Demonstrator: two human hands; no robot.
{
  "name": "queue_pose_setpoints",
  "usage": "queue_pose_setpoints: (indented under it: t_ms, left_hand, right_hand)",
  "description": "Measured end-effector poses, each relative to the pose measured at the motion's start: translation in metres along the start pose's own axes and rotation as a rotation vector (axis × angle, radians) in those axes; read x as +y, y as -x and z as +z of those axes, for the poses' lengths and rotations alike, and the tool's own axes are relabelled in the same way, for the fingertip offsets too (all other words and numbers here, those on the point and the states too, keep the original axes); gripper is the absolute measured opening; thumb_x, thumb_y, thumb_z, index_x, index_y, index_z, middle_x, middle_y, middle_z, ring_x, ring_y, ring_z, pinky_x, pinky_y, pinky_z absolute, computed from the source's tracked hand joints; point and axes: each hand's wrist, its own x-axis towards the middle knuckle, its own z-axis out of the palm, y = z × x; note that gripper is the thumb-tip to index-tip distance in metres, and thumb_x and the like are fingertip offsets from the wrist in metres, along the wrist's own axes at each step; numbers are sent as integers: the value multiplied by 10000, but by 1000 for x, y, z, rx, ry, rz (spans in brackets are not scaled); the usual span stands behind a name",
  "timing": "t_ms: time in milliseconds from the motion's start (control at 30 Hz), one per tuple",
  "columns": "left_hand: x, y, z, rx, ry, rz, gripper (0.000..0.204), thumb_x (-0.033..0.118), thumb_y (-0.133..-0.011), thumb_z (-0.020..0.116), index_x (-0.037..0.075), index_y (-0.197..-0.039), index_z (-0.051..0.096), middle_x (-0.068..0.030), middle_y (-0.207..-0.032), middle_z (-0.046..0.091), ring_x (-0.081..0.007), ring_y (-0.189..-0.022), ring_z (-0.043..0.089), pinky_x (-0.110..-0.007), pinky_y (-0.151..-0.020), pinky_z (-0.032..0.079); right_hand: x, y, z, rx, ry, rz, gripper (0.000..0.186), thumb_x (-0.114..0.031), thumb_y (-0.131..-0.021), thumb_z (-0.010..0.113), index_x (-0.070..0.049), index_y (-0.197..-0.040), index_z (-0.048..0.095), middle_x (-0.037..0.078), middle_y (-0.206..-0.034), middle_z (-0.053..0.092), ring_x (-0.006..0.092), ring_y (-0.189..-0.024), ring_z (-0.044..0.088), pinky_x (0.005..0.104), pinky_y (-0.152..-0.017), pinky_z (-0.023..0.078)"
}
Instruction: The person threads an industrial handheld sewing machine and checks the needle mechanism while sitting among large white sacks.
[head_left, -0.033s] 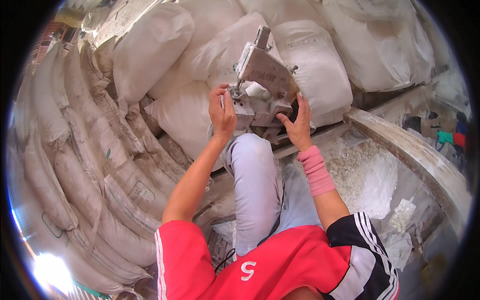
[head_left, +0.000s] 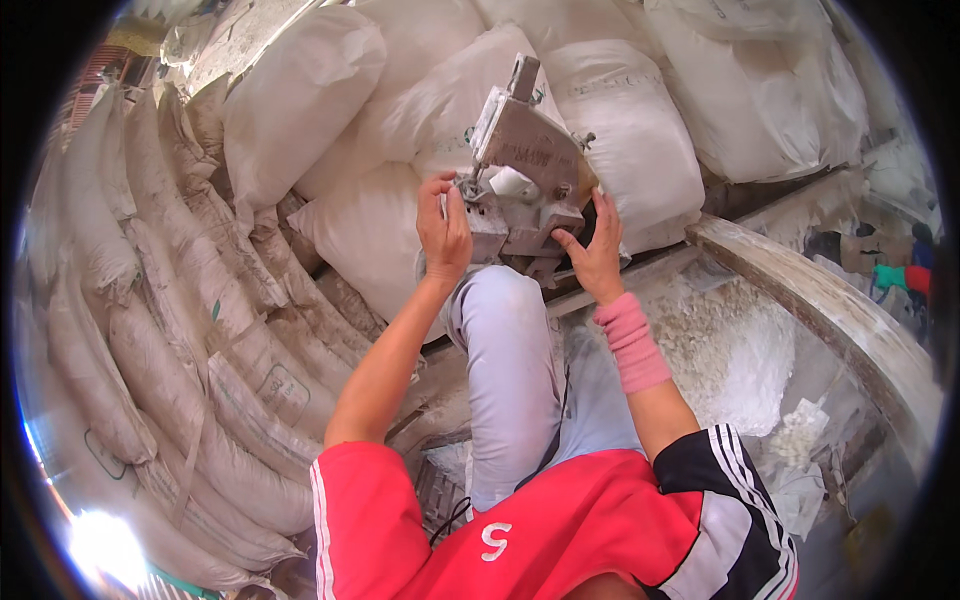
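A grey, dust-covered metal machine [head_left: 528, 150], with the look of a portable bag sewing machine, stands tilted above my raised knee, in front of white sacks. My left hand [head_left: 444, 228] is at its left side, fingers curled and thumb against a small metal part there. My right hand [head_left: 598, 250] grips the lower right side, thumb on the front of the body and fingers along the edge. A pink wristband [head_left: 634, 343] covers my right wrist. The far side of the machine and some fingertips are hidden.
Full white sacks [head_left: 310, 95] are piled behind the machine. More sacks [head_left: 190, 340] lie stacked at the left. A curved wooden beam [head_left: 800, 290] crosses the right side, beside white crumbly material [head_left: 725, 350]. Another person's green-gloved hand [head_left: 889, 276] with a red sleeve shows at the far right.
The other person's green-gloved hand at the far right has shifted slightly. My hands and the machine are nearly still.
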Motion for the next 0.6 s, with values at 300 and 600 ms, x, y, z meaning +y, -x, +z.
queue_pose_setpoints:
  t_ms: [300,600]
  left_hand:
    - [4,6,-6,24,185,95,121,13,-940,455,15,-1051,505,-105,-1181,538,-176,-1118,495,-326,-1003,365]
    - [43,5,-54,-153,106,-87,59,17,-860,580,-1,-915,589,-99,-1019,598,-171,-1007,544,-283,-908,399]
  right_hand:
    - [-5,1,-2,-20,-39,38,828,-370,-793,723,-80,-1428,279,262,-1427,280,404,-1321,277,456,-1087,235]
    - [-100,-35,-37,-33,-116,-278,276,-175,-724,754,-87,-979,691,88,-945,555,231,-898,525,347,-774,430]
